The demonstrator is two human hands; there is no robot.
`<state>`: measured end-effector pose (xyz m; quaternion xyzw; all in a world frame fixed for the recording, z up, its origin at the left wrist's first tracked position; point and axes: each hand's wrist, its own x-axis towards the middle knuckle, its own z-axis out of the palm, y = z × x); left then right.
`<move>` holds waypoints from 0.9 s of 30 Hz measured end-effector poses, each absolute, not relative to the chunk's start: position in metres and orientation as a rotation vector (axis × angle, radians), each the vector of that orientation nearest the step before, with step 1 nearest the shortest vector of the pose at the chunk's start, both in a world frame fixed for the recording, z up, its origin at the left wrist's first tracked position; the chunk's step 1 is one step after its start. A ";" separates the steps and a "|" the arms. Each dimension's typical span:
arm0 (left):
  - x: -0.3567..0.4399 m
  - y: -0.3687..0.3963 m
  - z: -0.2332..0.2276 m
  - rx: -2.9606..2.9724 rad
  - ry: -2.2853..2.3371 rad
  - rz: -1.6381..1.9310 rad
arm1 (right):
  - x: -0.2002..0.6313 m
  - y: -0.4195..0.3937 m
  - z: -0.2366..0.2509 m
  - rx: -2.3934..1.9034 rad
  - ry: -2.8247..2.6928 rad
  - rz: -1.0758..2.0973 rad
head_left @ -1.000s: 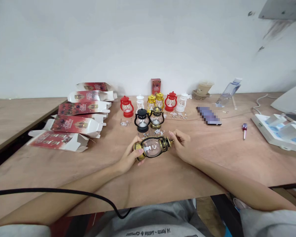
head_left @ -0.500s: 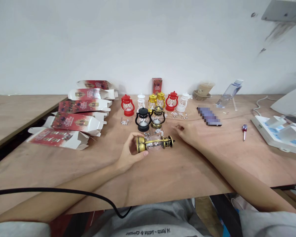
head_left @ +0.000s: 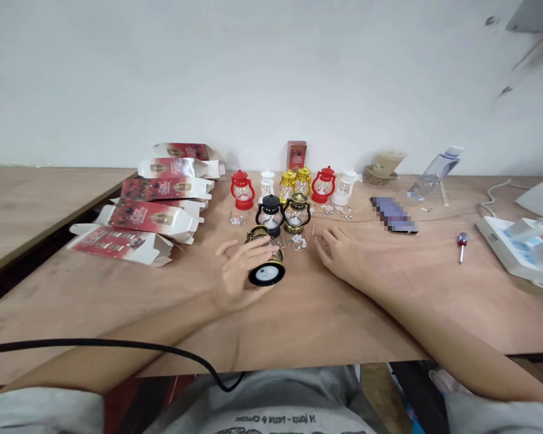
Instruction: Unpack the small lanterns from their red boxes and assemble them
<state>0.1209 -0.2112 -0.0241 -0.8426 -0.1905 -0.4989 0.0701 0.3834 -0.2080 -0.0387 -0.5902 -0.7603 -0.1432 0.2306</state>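
My left hand (head_left: 239, 271) is wrapped round a bronze-coloured lantern (head_left: 277, 256), tilted so that its black-rimmed base with a white centre faces me. The fingers lie across its body and hide part of it. My right hand (head_left: 344, 253) rests low over the table, fingers curled, with a thin bent wire (head_left: 315, 230) at the fingertips. Just beyond the held lantern stand a black lantern (head_left: 270, 214) and another bronze lantern (head_left: 297, 212), both upright. Small metal and white pieces (head_left: 298, 242) lie between my hands.
Behind stand red (head_left: 243, 190), white (head_left: 344, 188) and gold lanterns (head_left: 288, 185). Flattened red boxes (head_left: 149, 216) lie left. To the right are a phone (head_left: 393, 215), a screwdriver (head_left: 462, 246), a bottle (head_left: 438, 172), a cup (head_left: 388, 164) and a power strip (head_left: 516, 250).
My left hand has turned the bronze lantern from lying sideways to showing its base towards me. My right hand has lowered, its back now more upward. The view has shifted slightly left.
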 end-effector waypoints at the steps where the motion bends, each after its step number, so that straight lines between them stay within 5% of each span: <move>1: 0.121 -0.210 -0.024 -2.566 -0.539 -1.460 | 0.383 -0.207 -0.040 -1.670 -2.127 -0.409; 7: 0.122 -0.208 -0.024 -2.506 -0.526 -1.317 | 0.385 -0.204 -0.040 -1.693 -2.152 -0.436; 16: 0.125 -0.208 -0.024 -2.499 -0.584 -1.130 | 0.341 -0.245 -0.027 -0.799 -1.992 -0.276; 27: 0.128 -0.211 -0.026 -2.548 -0.481 -1.075 | 0.334 -0.240 -0.030 -0.656 -2.150 -0.345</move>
